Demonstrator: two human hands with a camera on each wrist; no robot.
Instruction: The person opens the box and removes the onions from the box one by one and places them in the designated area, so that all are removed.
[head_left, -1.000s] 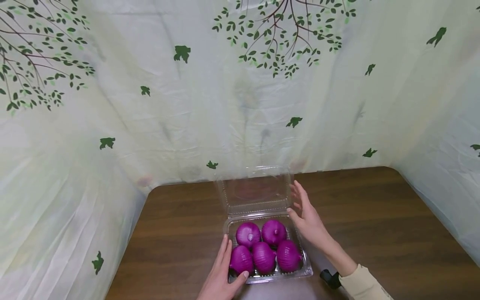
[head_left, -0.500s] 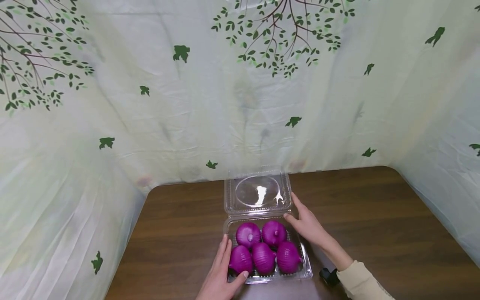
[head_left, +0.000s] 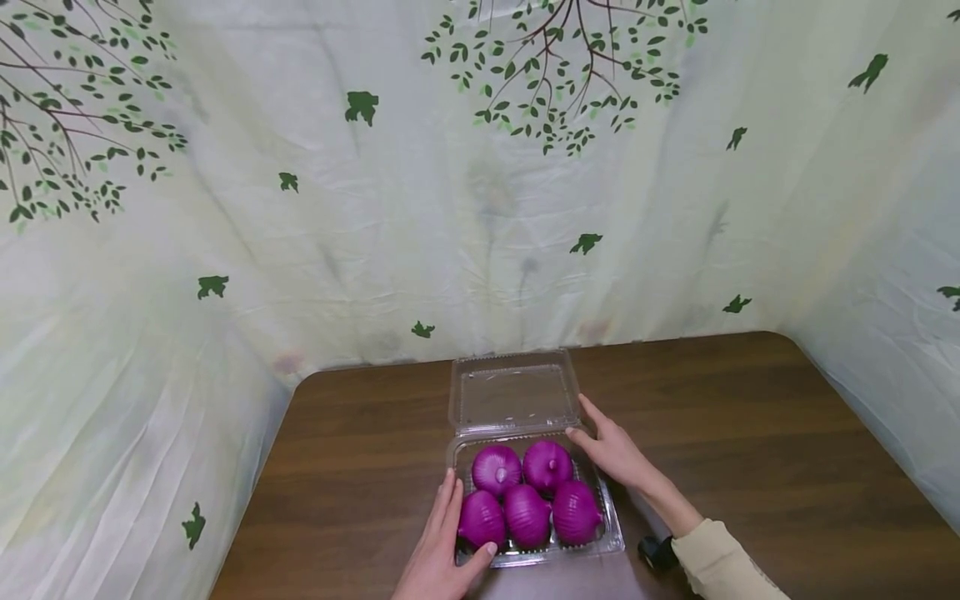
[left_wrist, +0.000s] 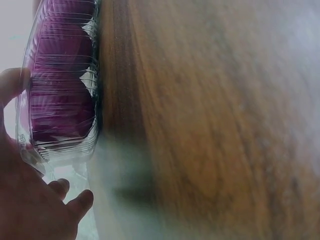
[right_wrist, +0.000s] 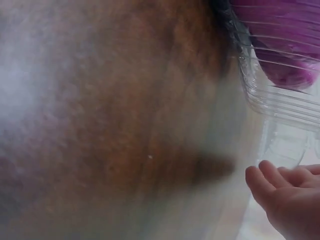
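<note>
In the head view, a clear plastic clamshell container (head_left: 540, 560) stands on the table with its lid (head_left: 517, 396) folded back flat behind it. Several glossy purple onions (head_left: 528, 515) sit in the base in two rows. My left hand (head_left: 442, 542) rests along the left side with fairly straight fingers, its thumb (left_wrist: 15, 85) on the rim near the front corner. At the back right, my right hand (head_left: 611, 446) has its thumb by the hinge corner and its fingers beside the lid's right edge. Its fingers are relaxed in the right wrist view.
A brown wooden table (head_left: 360, 467) reaches back to a pale curtain (head_left: 480, 208) printed with leaves and branches. A black strap-like piece (head_left: 658, 553) shows at my right wrist, next to a cream sleeve (head_left: 723, 562).
The lid has tipped backward from a raised slant to lying flat behind the base. My right hand has lowered slightly along its edge. My left hand has stayed put.
</note>
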